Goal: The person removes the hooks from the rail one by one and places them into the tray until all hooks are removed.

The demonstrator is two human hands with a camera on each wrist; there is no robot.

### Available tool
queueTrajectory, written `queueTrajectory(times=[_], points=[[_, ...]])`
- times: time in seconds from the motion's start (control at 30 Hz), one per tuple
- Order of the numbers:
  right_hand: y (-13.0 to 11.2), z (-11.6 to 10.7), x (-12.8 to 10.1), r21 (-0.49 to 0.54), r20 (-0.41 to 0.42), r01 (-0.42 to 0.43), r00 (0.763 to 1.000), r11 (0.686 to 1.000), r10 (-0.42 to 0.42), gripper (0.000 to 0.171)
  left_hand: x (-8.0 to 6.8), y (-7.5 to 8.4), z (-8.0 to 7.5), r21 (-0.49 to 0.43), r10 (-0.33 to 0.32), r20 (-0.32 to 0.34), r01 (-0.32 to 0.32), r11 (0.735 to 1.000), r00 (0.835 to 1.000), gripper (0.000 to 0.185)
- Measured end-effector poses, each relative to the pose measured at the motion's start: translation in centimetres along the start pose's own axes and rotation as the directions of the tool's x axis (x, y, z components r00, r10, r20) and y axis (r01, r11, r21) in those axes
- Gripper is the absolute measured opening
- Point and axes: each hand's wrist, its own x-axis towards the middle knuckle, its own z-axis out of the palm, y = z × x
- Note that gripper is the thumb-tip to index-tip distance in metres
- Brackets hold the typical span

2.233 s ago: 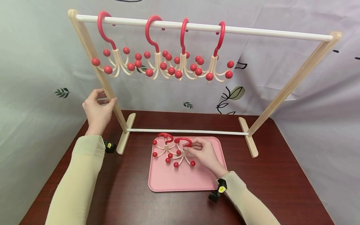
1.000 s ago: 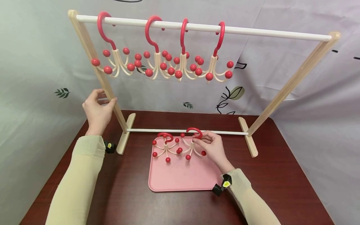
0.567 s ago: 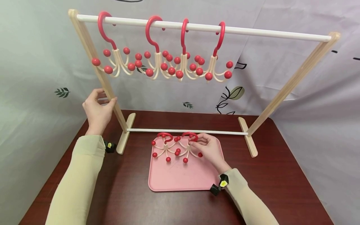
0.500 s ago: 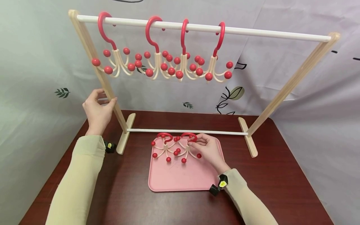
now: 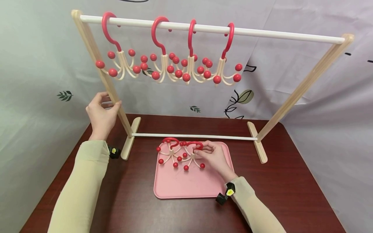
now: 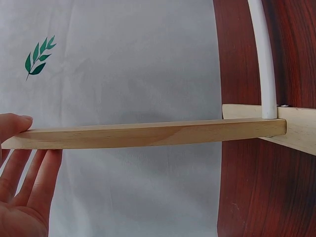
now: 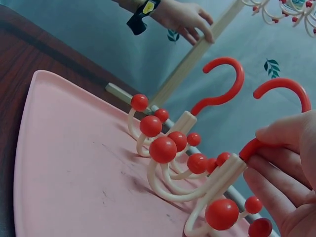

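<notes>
The right hand (image 5: 214,157) pinches a hook hanger (image 5: 192,154) by its red hook, thumb and fingertips (image 7: 276,133) pressed on the curve where it meets the cream stem. This hanger sits low over the back part of the pink tray (image 5: 189,184), its cream prongs with red balls fanning downward — from the wrist view I cannot tell whether the lowest balls touch the tray. Just to its left a second hanger (image 5: 170,152) lies on the tray, and the prongs of the two overlap, so their red balls crowd together.

The left hand (image 5: 101,113) grips the slanted left post (image 5: 100,69) of the wooden rack, fingers wrapped behind the wood and the thumb (image 6: 14,126) pressed on its front edge. The post runs down to a flat foot (image 5: 130,137) on the dark red table (image 5: 291,187).

Four more hangers (image 5: 169,61) hang by their red hooks from the white top rail (image 5: 276,34), bunched toward its left half — the right half is bare rod. A thin white lower bar (image 5: 218,137) joins the two feet just behind the tray. A pale cloth (image 5: 320,97) printed with small leaves covers the wall behind.
</notes>
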Motion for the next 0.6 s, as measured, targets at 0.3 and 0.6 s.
queueTrajectory(times=[0.3, 0.6], points=[[0.27, -0.04, -0.14, 0.017, 0.014, -0.006, 1.000, 1.000, 0.006, 0.020, 0.03, -0.01, 0.00, -0.015, 0.006, 0.001, -0.006, 1.000, 1.000, 0.037], [0.41, -0.04, -0.01, 0.039, 0.005, 0.012, 1.000, 0.999, -0.012, 0.021, 0.06, -0.11, 0.04, -0.015, 0.005, 0.001, -0.005, 1.000, 1.000, 0.037]])
